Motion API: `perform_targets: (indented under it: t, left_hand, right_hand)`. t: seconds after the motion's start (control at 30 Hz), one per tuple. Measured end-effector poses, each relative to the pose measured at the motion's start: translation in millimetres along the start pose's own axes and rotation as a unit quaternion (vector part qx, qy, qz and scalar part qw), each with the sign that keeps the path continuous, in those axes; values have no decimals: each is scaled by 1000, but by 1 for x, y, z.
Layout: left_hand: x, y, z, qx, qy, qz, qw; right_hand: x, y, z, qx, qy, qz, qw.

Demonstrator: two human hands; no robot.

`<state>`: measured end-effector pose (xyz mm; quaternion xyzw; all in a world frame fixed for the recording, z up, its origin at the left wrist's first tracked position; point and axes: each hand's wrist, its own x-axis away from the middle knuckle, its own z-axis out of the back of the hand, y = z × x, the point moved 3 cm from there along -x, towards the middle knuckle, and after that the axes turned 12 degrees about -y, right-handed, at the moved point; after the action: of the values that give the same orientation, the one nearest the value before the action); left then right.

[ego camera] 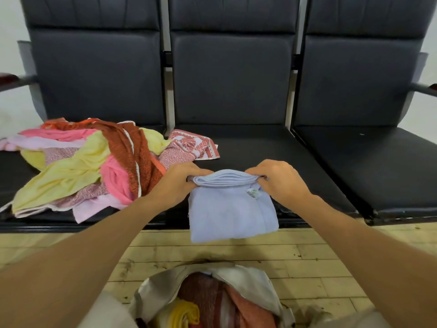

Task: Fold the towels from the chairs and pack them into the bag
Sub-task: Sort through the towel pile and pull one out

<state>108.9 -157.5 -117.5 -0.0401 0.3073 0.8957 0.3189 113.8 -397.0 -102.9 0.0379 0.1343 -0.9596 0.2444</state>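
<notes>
Folding step nearly done: left hand (182, 179) and right hand (279, 179) each pinch a top corner of the folded light blue towel (230, 214), held mid-frame over the front edge of the middle chair seat (260, 147). Next move is probably lowering it into the open bag (250, 278) at bottom centre, already part full. Unfolded towel pile (94, 162) at left; open floor (307, 254) between seat edge and bag.
</notes>
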Motion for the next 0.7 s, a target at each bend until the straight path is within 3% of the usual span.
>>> perform_targets:
  t: [0.17,0.3,0.5,0.7]
  left_hand:
    - [11,-7,-10,17,-41,47,998]
    - [12,-8,-20,109,-118,139,977]
    - [4,-12,-19,40,-17,119,992]
    - [3,5,-20,-7,65,68,996]
  right_hand:
    - [4,4,-14,0,-78,11,997]
    - [4,4,-17,-31,-104,11,994]
    - [0,7,-11,-154,-114,-46,980]
    - [-10,5,-10,-78,-110,-46,990]
